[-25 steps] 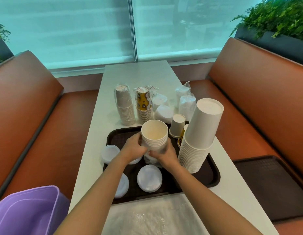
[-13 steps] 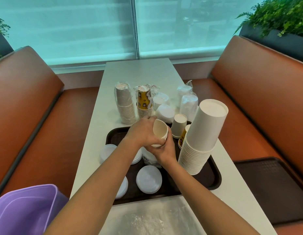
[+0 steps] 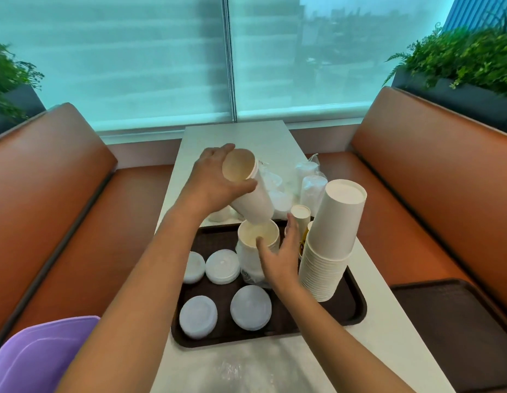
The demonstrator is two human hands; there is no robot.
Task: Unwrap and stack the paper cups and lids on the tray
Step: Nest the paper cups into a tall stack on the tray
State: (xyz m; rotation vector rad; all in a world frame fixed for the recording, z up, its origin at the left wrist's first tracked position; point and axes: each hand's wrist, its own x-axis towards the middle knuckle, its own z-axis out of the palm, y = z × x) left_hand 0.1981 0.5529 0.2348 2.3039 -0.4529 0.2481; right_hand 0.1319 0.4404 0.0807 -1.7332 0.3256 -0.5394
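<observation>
A brown tray (image 3: 357, 313) lies at 6 o'clock on the white tabletop (image 3: 235, 134). The left hand (image 3: 215, 177) is curled around the rim end of a lifted batch of paper cups (image 3: 249, 191), which is tilted with its base just above the mouth of a lower cup stack (image 3: 258, 236) standing at the tray's centre. That lower stack sits partly in clear wrap (image 3: 250, 275) bunched at its foot, and it is steadied by the right hand (image 3: 280, 253), thumb on the rim, fingers loosely spread along the 3 o'clock side. Judged done: a tall inverted cup stack (image 3: 331, 239) stands at the tray's 3 o'clock edge, and four white lid piles (image 3: 250, 312) lie at 7 to 9 o'clock on the tray. Small cups (image 3: 300, 214) are seen between the two stacks. Judged outstanding: wrapped packs (image 3: 311, 182) remain off the tray at 12 o'clock, and the bunched wrap is not yet removed. Discarded film (image 3: 241, 370) lies on the tabletop at 6 o'clock; a purple bin (image 3: 39, 355) sits at 8 o'clock. The task is estimated at roughly halfway.
</observation>
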